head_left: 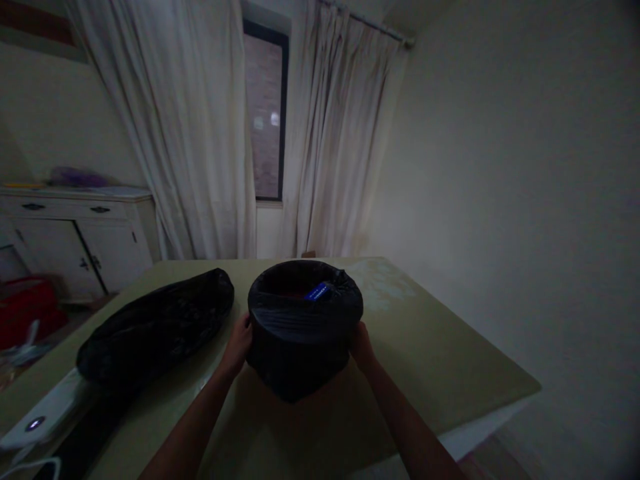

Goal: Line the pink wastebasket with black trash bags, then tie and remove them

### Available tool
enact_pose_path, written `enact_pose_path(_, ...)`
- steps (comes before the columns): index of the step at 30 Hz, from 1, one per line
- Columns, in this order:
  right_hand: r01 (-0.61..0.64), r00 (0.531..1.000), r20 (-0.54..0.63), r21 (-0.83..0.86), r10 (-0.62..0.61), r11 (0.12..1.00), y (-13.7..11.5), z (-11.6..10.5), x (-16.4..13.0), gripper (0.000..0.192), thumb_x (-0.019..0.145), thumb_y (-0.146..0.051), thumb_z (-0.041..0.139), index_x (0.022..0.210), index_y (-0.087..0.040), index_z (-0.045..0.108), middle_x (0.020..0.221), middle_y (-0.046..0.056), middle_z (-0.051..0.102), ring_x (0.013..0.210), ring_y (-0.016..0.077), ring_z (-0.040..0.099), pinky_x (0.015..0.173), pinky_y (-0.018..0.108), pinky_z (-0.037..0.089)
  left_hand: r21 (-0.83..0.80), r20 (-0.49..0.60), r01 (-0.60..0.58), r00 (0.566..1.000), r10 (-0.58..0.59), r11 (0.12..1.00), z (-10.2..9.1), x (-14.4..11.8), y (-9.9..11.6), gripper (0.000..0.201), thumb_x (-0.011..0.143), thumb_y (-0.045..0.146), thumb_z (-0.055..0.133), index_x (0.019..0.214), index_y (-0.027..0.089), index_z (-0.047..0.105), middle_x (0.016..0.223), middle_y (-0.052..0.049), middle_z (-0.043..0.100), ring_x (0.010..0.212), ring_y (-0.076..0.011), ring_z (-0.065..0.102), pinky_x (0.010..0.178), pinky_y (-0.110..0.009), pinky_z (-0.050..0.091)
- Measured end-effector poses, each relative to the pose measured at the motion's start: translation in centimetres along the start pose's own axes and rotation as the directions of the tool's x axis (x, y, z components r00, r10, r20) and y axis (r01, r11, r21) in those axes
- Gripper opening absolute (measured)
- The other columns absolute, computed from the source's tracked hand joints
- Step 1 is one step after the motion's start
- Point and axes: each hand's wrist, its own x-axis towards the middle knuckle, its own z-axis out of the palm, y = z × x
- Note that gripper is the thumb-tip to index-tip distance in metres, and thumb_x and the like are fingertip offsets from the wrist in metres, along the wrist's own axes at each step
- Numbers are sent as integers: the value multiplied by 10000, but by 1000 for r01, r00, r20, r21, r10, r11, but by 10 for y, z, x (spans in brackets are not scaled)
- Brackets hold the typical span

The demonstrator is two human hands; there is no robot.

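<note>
A round, bin-like container wrapped in a black plastic bag (300,347) is between my hands over the table. The bag is folded over the rim, and its lower end hangs in a loose point. A blue label with white print (318,291) shows at the opening, where the dark inside has a reddish tint. My left hand (240,343) grips the left side of the bag-covered container, and my right hand (361,343) grips the right side. Fingertips of both hands are partly hidden behind the black plastic.
Another long black plastic bag (165,327) lies on the table (430,360) at the left. Beside it are a white power strip-like box (45,410) with a cable and a dark flat strip. A wall (500,167) borders the right side; curtains (200,133) hang behind.
</note>
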Motion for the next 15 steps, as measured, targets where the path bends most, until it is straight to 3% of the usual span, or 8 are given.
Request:
enact_pose_path(4,-113,989,117,203,91,973,4,-9,-17,404,695,-505,795,928,-179,842,1078,149,838,953,335,751,853,434,617,207,112,-76,992,53,975,-21,0,-24,392,727,621,714,856,251,732,996,-137,817,1122,-397,736,976,-470,592)
enact_pose_path(8,-84,996,46,175,77,981,2,-12,-16,405,675,-490,822,918,-168,847,1084,157,835,1034,354,739,914,450,604,467,0,-136,988,154,874,-24,19,-47,323,881,529,526,892,249,688,936,-154,791,978,-391,745,928,-492,559)
enact_pose_path(13,-94,994,65,143,85,985,-8,-6,-7,429,668,-511,805,942,-184,849,1099,158,836,1054,393,749,923,509,609,457,32,-180,982,186,871,-9,20,-62,302,913,515,534,918,265,703,935,-122,792,911,-368,740,809,-412,526)
enact_pose_path(15,-70,997,23,77,68,995,-5,-2,-7,422,662,-531,797,914,-195,848,1077,161,838,1059,416,750,949,530,602,450,19,-179,981,191,875,-8,16,-67,333,936,545,499,878,273,684,881,-104,779,868,-356,730,771,-406,514)
